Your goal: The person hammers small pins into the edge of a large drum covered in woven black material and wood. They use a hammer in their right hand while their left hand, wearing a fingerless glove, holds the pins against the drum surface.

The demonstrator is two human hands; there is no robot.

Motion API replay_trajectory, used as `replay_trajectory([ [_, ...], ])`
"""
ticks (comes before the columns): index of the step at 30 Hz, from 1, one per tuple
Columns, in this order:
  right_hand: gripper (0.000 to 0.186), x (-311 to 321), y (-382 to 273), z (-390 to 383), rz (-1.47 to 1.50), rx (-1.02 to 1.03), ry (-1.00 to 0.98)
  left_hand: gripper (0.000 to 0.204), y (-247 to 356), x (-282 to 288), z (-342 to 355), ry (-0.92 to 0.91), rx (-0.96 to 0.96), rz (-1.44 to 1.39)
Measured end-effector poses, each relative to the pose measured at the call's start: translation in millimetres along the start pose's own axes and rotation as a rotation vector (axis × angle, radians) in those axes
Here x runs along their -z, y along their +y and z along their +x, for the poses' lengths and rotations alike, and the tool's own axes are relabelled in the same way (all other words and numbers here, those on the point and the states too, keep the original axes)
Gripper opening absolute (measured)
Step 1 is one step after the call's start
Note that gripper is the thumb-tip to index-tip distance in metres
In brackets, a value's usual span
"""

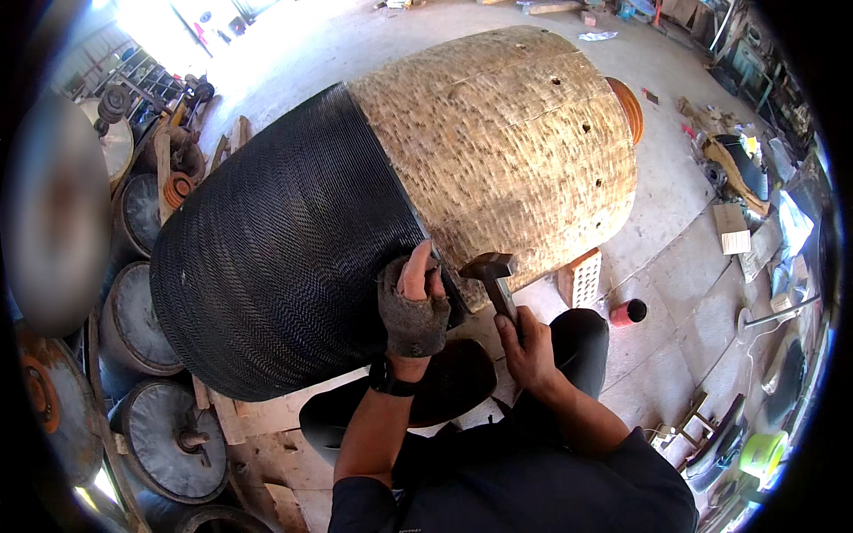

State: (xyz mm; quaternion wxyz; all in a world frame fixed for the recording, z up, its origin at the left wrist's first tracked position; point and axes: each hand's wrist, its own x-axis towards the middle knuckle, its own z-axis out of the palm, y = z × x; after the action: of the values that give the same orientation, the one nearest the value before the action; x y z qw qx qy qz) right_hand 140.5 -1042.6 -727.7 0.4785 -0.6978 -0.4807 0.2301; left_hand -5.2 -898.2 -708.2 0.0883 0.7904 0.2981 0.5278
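Observation:
A large drum lies on its side before me. Black ribbed wire-like material (pixel 275 244) covers its left part, while the right part is a rough tan surface (pixel 498 133) with a few dark holes. My left hand (pixel 414 306), in a grey fingerless glove, rests at the seam between the two surfaces near the drum's close side. Its fingers are drawn together at a dark edge strip (pixel 427 229); anything pinched there is too small to make out. My right hand (pixel 530 354) grips a hammer (pixel 490 266) by its handle, the head just right of my left fingers.
Several round-ended drums (pixel 173 435) line the left side. A perforated brick (pixel 582 277) stands beside the drum's near right end, with a red cup-like container (pixel 628 312) on the floor. A low stool seat (pixel 453 382) and clutter, including a bright green container (pixel 762 455), lie nearby.

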Motion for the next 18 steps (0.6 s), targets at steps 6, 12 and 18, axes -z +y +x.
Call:
replay_trajectory([
  [6,0.025,0.5,-6.7,5.3,-0.002,0.004,-0.013,0.055,9.7,3.4,5.5,-0.017,0.076,-0.016],
  [12,0.024,3.8,-7.7,8.9,-0.011,0.012,-0.025,0.058,14.4,0.8,9.1,-0.012,0.175,-0.033],
  [18,0.025,6.0,-10.6,11.3,0.004,0.015,-0.034,0.062,18.3,2.6,16.4,-0.059,0.153,0.066],
])
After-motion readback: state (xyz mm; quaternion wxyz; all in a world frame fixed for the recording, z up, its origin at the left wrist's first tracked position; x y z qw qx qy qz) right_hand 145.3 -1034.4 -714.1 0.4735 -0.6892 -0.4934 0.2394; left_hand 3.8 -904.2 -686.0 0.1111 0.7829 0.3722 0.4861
